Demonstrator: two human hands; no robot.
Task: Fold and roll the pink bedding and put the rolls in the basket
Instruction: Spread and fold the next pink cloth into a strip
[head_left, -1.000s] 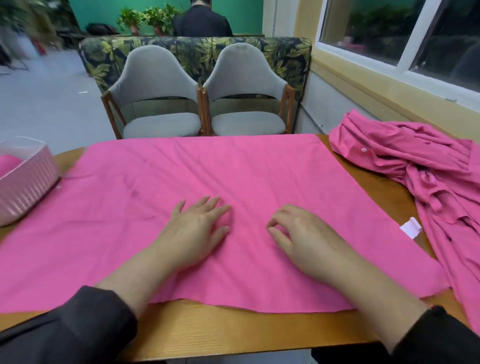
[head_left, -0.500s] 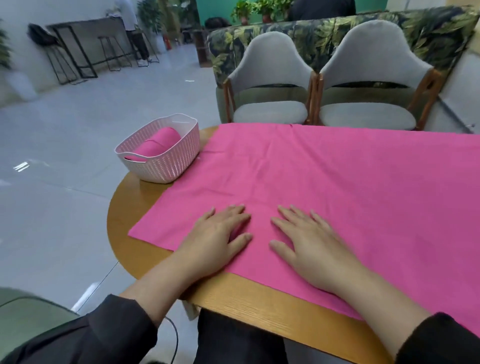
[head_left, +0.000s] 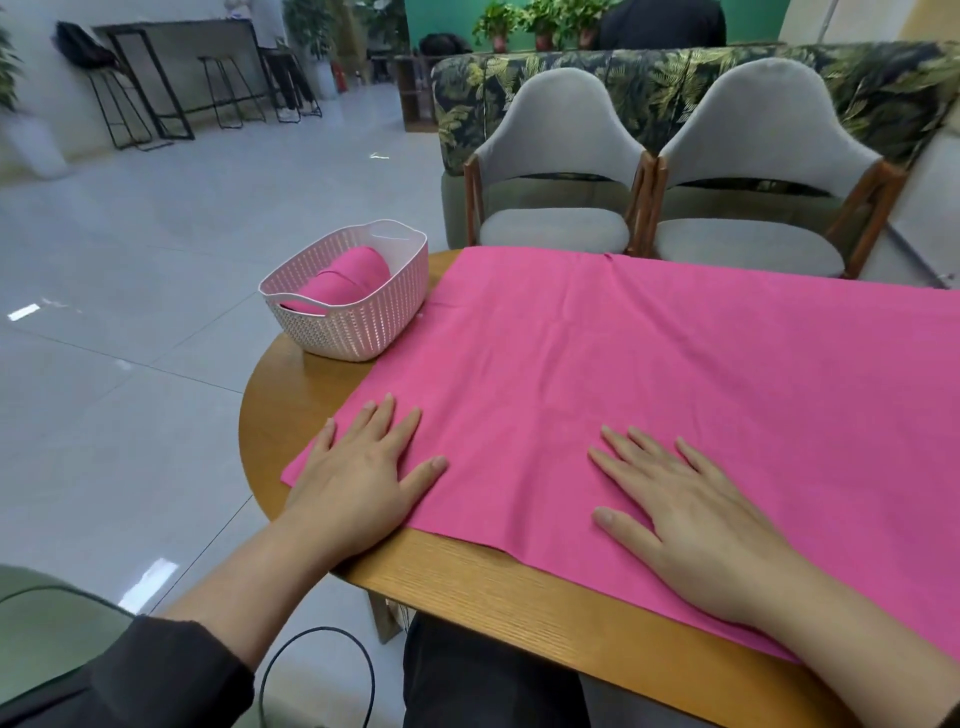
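Pink sheet (head_left: 675, 374) lay flat across the tabletop (head_left: 519, 587). Left hand (head_left: 358, 478) and right hand (head_left: 696, 525) pressed it, fingers straight, holding nothing. Looked thin, limp, light; best pinched at the near corners. Basket (head_left: 363, 322) at ten o'clock held one roll (head_left: 345, 280).

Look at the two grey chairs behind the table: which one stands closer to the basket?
The left grey chair. It stands just behind and right of the basket holding a pink roll; the other grey chair stands beyond it, further right.

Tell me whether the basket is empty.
Not empty: the basket already holds pink rolls, lying visible above its rim.
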